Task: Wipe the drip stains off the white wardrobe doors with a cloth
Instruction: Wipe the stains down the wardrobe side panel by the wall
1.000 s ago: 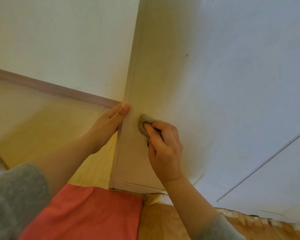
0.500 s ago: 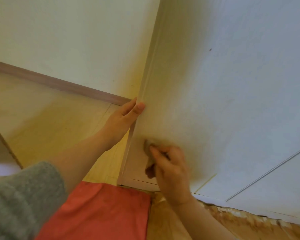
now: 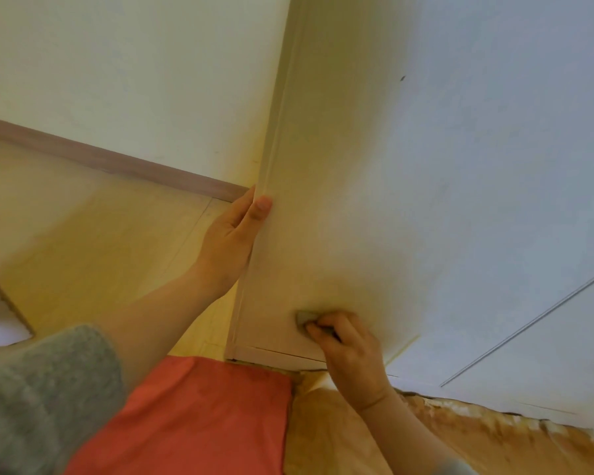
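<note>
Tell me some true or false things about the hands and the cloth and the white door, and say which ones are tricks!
1. The right hand presses a small grey cloth against the white door. True.
2. The left hand lies flat on the floor. False: it grips the door's left edge, thumb on the front.
3. The cloth is high up, at the top of the door. False: it is low down, near the bottom edge.
4. A small dark speck shows on the door far above the cloth. True.
5. Something red lies below the door. True.
</note>
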Motion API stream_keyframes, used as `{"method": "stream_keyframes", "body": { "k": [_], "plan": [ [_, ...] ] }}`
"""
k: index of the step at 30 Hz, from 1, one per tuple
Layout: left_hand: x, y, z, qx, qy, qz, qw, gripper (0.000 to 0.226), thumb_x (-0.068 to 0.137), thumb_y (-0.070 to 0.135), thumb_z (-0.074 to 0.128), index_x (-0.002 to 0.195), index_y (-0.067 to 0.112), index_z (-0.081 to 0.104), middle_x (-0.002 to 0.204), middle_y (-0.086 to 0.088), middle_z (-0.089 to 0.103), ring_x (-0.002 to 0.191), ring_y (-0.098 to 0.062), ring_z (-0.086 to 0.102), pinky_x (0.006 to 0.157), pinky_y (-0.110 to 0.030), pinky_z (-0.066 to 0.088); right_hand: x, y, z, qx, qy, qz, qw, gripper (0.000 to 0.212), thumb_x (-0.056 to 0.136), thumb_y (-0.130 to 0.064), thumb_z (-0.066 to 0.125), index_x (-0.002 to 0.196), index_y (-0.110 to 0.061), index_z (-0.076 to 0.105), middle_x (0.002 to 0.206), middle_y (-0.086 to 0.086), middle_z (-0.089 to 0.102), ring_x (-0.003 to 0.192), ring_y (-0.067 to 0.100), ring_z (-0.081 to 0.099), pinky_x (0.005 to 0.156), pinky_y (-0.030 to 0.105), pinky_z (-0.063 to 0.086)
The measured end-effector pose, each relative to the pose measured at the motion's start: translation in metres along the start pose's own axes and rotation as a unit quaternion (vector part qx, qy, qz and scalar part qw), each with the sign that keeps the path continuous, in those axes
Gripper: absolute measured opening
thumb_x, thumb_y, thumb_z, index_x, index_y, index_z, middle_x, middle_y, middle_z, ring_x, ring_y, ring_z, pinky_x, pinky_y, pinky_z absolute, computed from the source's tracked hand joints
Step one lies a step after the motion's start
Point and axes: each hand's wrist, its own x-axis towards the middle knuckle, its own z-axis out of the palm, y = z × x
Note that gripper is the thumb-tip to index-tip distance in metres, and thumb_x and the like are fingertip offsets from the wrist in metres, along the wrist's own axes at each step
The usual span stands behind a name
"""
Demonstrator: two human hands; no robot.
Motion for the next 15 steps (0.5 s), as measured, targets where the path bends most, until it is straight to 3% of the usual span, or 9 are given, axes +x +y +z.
{"method": "stream_keyframes", "body": {
  "k": [2, 6, 9, 12, 15],
  "plan": [
    [0.0, 0.001, 0.001, 0.018, 0.006, 0.006, 1.0, 0.051, 0.087, 0.054, 0.039, 0.12, 0.022, 0.059, 0.08, 0.032, 0.066, 0.073, 0.012, 0.061, 0.062, -0.006, 0.044, -0.001, -0.004, -0.008, 0.02, -0.009, 0.036, 0.999, 0.019, 0.085, -0.01, 0.063, 0.1, -0.017, 0.074, 0.1, -0.006, 0.055, 0.088, 0.016, 0.056, 0.058, 0.031, 0.053],
    [0.0, -0.004, 0.001, 0.035, 0.035, 0.018, 0.999, 0.066, 0.089, 0.065, 0.039, 0.13, 0.018, 0.06, 0.091, 0.035, 0.066, 0.087, 0.013, 0.061, 0.074, -0.007, 0.046, 0.039, 0.003, -0.059, 0.082, 0.144, 0.115, 0.979, 0.022, 0.097, -0.009, 0.054, 0.101, -0.009, 0.076, 0.106, 0.001, 0.058, 0.081, 0.032, 0.062, 0.063, 0.039, 0.053],
    [-0.002, -0.011, 0.007, 0.007, 0.056, 0.002, 0.998, 0.064, 0.082, 0.077, 0.043, 0.129, 0.035, 0.06, 0.109, 0.027, 0.067, 0.107, 0.001, 0.063, 0.091, -0.025, 0.051, 0.061, 0.025, -0.085, 0.014, 0.219, 0.152, 0.964, 0.025, 0.09, 0.006, 0.053, 0.104, -0.001, 0.073, 0.102, 0.016, 0.063, 0.09, 0.034, 0.059, 0.077, 0.034, 0.049],
    [-0.011, -0.011, 0.016, 0.014, 0.055, 0.011, 0.998, 0.071, 0.072, 0.073, 0.05, 0.133, 0.036, 0.052, 0.103, 0.036, 0.063, 0.095, 0.01, 0.062, 0.075, -0.015, 0.051, 0.051, 0.033, -0.074, 0.008, 0.207, 0.155, 0.966, 0.024, 0.097, -0.002, 0.049, 0.102, 0.003, 0.073, 0.108, 0.011, 0.058, 0.097, 0.024, 0.057, 0.077, 0.031, 0.05],
    [-0.017, -0.012, 0.02, 0.039, 0.045, 0.017, 0.998, 0.099, 0.059, 0.065, 0.078, 0.143, 0.033, 0.037, 0.107, 0.036, 0.06, 0.095, 0.014, 0.06, 0.066, -0.008, 0.051, 0.016, 0.03, -0.046, 0.02, 0.144, 0.125, 0.981, 0.023, 0.098, -0.009, 0.055, 0.093, 0.001, 0.075, 0.105, 0.008, 0.06, 0.089, 0.028, 0.059, 0.066, 0.038, 0.053]
  ]
}}
